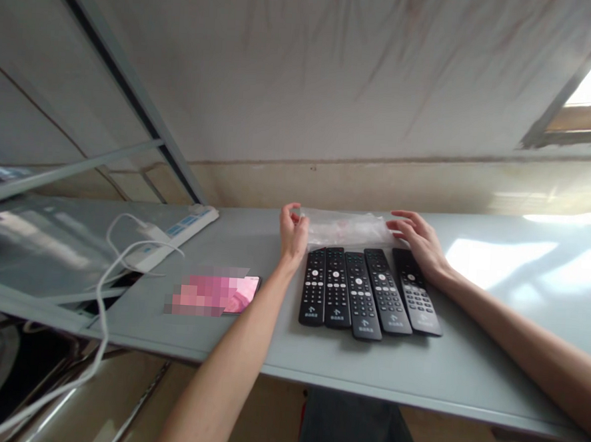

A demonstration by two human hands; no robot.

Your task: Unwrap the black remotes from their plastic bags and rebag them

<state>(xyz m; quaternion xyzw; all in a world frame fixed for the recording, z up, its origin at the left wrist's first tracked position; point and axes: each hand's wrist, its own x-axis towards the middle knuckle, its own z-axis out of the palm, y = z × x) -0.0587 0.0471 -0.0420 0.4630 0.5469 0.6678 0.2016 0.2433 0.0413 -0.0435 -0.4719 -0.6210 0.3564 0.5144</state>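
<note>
Several black remote controls (357, 295) lie side by side on the grey table, the rightmost slightly fanned out. Behind their far ends is a clear plastic bag (345, 228), lying flat and wrinkled. At the bag's left end, my left hand (293, 233) has its fingers curled closed on the plastic edge. My right hand (417, 242) rests at the bag's right end, fingers spread and stretched out over it. Its palm is just above the far end of the rightmost remote control (418, 295).
A phone (243, 294) with a pink screen, partly blurred out, lies left of my left forearm. Farther left are a white power strip (174, 237) and a white cable (101, 296) hanging over the table edge. A wall (334, 83) rises behind the table (277, 350).
</note>
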